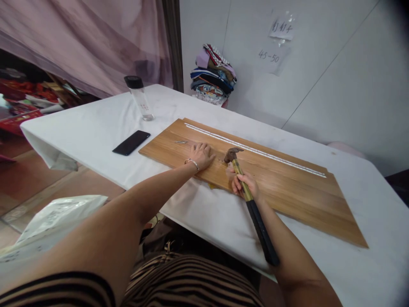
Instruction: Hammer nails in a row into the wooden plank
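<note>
A claw hammer (255, 213) with a yellow and black handle is gripped in my right hand (245, 184), fingers wrapped round the yellow part. Its rusty head is just above the wooden board (287, 187), near the board's front edge. My left hand (201, 156), with a bracelet at the wrist, lies flat on the board to the left of the hammer head, fingers spread. Beyond it to the left, a few thin nails (181, 142) lie on the wood. Two white strips (255, 150) run along the far side of the board.
The board rests on a table with a white cloth (96, 123). A black phone (131, 142) and a clear bottle (140, 100) with a black lid are at the left. Folded cloths (214, 74) are stacked by the wall behind the table.
</note>
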Motion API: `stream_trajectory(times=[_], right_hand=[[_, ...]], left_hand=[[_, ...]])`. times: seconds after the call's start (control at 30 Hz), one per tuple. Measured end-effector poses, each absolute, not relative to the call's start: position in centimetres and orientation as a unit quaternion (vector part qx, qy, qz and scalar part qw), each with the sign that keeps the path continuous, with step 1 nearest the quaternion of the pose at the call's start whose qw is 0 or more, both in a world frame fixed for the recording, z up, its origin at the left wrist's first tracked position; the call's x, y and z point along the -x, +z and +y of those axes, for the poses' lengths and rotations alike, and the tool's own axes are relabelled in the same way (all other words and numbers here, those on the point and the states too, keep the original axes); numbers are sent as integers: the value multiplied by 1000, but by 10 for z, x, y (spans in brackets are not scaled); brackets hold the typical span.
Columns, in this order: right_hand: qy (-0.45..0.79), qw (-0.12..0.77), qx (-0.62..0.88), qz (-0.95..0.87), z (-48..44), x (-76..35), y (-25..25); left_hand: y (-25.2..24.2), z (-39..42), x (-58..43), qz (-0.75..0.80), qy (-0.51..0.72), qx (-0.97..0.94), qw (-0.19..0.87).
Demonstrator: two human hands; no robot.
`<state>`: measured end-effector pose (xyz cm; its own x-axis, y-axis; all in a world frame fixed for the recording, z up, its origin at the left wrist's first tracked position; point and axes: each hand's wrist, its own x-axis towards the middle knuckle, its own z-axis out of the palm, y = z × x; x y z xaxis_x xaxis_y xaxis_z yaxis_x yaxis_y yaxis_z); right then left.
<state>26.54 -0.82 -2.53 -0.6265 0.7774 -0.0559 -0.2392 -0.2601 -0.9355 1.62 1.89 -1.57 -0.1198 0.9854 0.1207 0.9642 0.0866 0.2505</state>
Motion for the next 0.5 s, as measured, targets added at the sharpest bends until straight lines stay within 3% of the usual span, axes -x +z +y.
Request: stream_trajectory(times=[0.5], right_hand=[[749, 330, 262, -512, -4, -266, -30]], left_hand=[[-14, 18, -17, 735, 138, -663, 38]])
